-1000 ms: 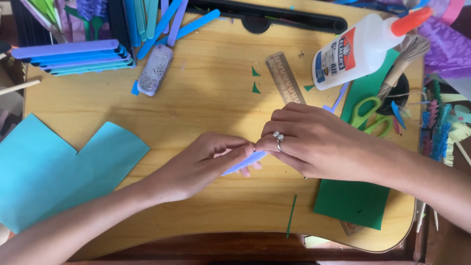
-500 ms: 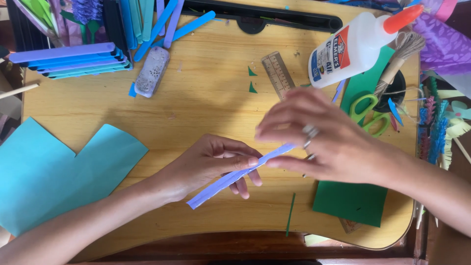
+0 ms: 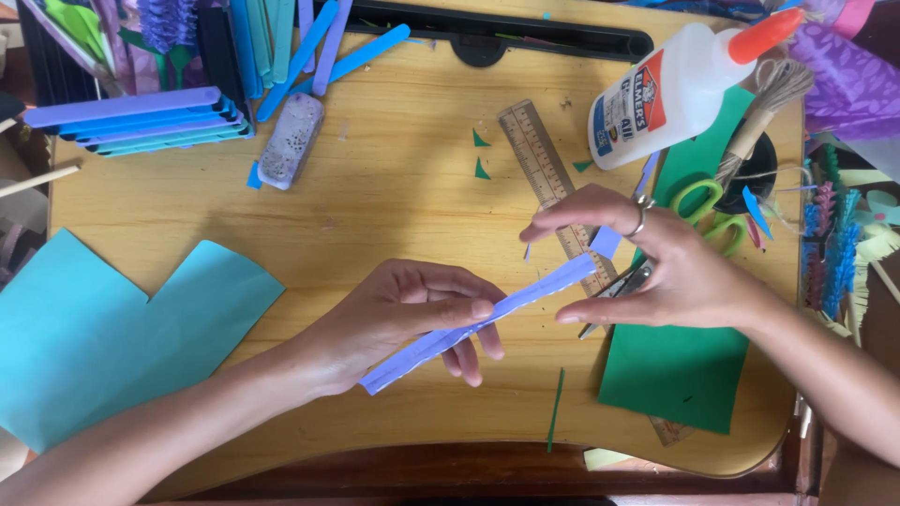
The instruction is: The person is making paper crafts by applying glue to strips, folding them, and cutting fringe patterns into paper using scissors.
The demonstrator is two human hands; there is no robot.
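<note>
A long folded strip of lilac-blue paper point(image 3: 469, 328) runs slantwise above the wooden tabletop point(image 3: 394, 206). My left hand point(image 3: 412, 314) pinches it near the middle between thumb and fingers. My right hand point(image 3: 656, 267), with a ring on one finger, holds the strip's upper right end, fingers spread. Under the right hand lie a wooden ruler point(image 3: 539, 155) and green-handled scissors point(image 3: 703, 211).
Teal paper sheets point(image 3: 103, 328) lie at the left, a green sheet point(image 3: 680, 370) at the lower right. A white glue bottle point(image 3: 675, 89) with an orange cap lies at the top right beside twine. Stacked folded strips point(image 3: 141, 122) and a grey block point(image 3: 291, 141) sit at the top left.
The hands have drawn apart. The right hand moved right and up, pulling the paper strip out to its full length; the left hand keeps its pinch.
</note>
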